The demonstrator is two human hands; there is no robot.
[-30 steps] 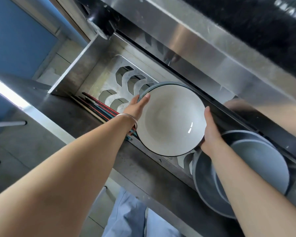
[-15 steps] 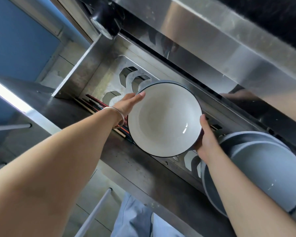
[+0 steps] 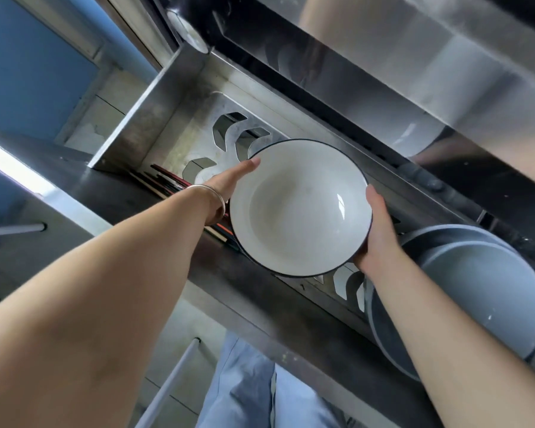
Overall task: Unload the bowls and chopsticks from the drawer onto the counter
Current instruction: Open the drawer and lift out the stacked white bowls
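A white bowl with a dark rim [image 3: 300,208] is held above the open steel drawer [image 3: 155,103], its inside facing me. My left hand [image 3: 229,183] presses flat against the bowl's left edge, and my right hand [image 3: 379,236] cups its right edge from below. Red and dark chopsticks [image 3: 164,183] lie in the drawer to the left, partly hidden by my left wrist. Two grey bowls [image 3: 482,298] stand on edge in the drawer's rack at the right.
The slotted metal rack [image 3: 229,131] runs along the drawer's floor. A steel counter front [image 3: 383,57] overhangs the drawer at the top. The drawer's front edge [image 3: 291,313] crosses below the bowl. A white bar handle [image 3: 170,381] and my blue trousers [image 3: 260,390] are below.
Both hands have lifted the white bowl out of the rack and drawn it slightly toward me, above the drawer's front edge. The camera view has shifted too.
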